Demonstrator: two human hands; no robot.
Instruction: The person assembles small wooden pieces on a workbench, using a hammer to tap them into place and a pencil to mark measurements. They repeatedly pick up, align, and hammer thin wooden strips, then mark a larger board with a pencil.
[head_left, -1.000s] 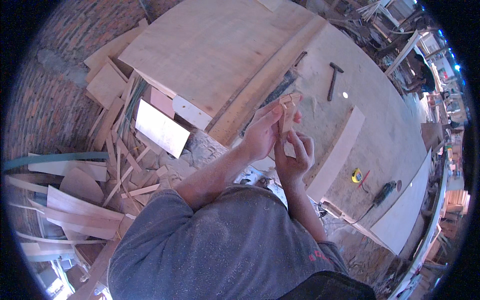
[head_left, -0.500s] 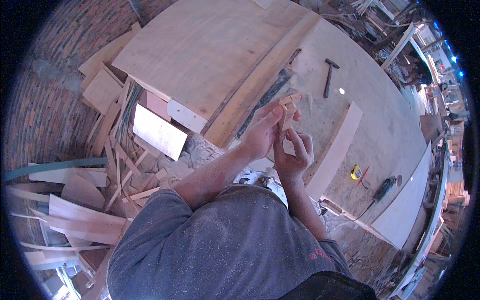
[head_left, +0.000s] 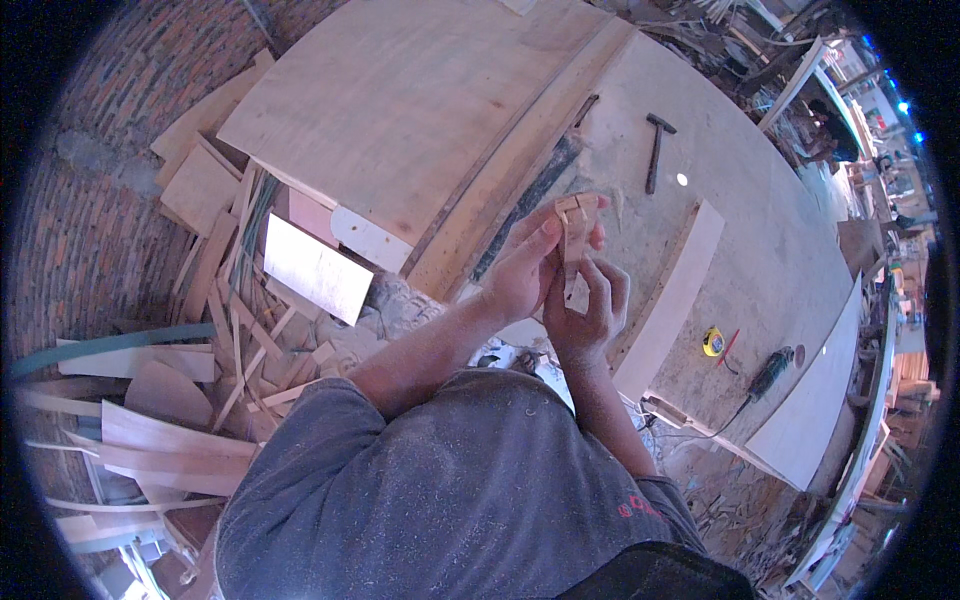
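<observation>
- Above the workbench [head_left: 760,250], both hands were raised together in front of the person's chest, holding a small wooden piece [head_left: 575,228] upright between them.
- The left hand [head_left: 522,270] was closed on the piece from its left side, thumb and fingers pressed against the wood near its top.
- The right hand [head_left: 582,312] gripped the lower part of the same piece, its fingers [head_left: 606,285] curled around the bottom edge.
- The piece looked pale, narrow and notched at its upper end; finer detail could not be made out.
- On the bench beyond the hands lay a hammer [head_left: 656,150], well apart from them.
- A long pale board [head_left: 672,300] lay on the bench just to the right of the hands.
- A yellow tape measure [head_left: 712,342] sat near the bench's near edge, with a power tool [head_left: 770,372] and its cord beside it.
- A large plywood sheet [head_left: 400,110] covered the left part of the bench.
- Offcuts and wood scraps [head_left: 180,400] were piled on the brick floor to the left.
</observation>
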